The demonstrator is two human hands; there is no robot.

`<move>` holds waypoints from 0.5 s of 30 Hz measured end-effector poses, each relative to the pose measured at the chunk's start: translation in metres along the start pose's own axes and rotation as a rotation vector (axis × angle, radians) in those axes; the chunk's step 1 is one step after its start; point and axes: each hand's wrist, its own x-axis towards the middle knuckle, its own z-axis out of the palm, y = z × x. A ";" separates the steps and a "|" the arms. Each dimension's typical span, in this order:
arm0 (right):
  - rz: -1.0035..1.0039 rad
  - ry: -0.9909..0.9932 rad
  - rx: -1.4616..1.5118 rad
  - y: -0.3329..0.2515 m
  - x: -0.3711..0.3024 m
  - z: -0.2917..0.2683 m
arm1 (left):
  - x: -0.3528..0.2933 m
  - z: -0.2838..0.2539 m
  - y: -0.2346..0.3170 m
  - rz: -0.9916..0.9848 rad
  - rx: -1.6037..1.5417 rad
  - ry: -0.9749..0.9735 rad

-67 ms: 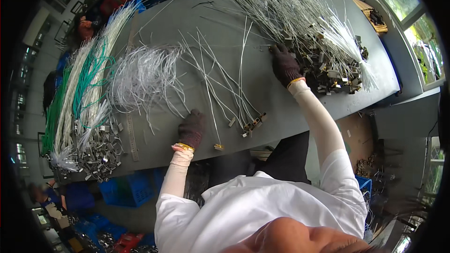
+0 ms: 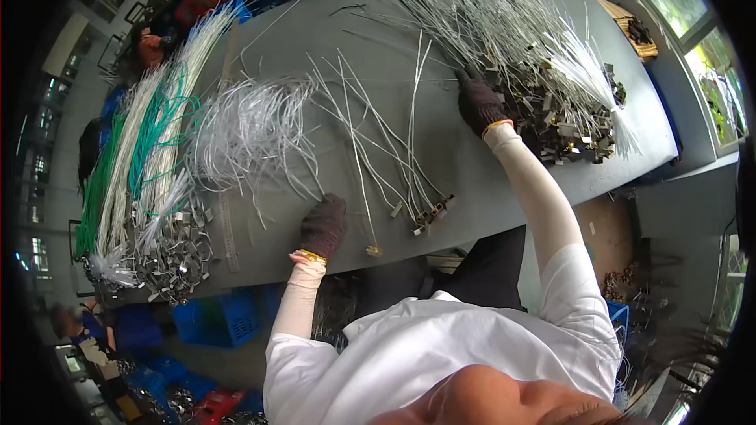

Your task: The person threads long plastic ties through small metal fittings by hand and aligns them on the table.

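Little has just been shifted, handling thus judged barely advanced, the dark-gloved left hand (image 2: 324, 227) held near clear plastic strands (image 2: 250, 138), the dark-gloved right hand (image 2: 481, 102) beside silvery metal-tipped cables (image 2: 492, 30) on the grey desk (image 2: 472, 181), neither grasp discernible.

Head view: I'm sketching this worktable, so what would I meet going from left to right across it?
Dark green strands → tangle of clear strands → gloved left hand → small blocks on loose wires → gloved right hand → tied white bundle.
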 end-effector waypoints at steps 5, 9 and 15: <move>-0.070 -0.140 -0.176 0.050 0.049 0.052 | -0.022 -0.004 -0.022 -0.080 -0.360 0.170; -0.374 -0.026 -0.313 0.003 0.001 0.047 | -0.039 0.028 -0.063 -0.320 -0.698 0.537; -0.518 0.100 -0.109 -0.015 -0.106 0.045 | -0.039 0.026 -0.075 -0.762 -1.180 0.555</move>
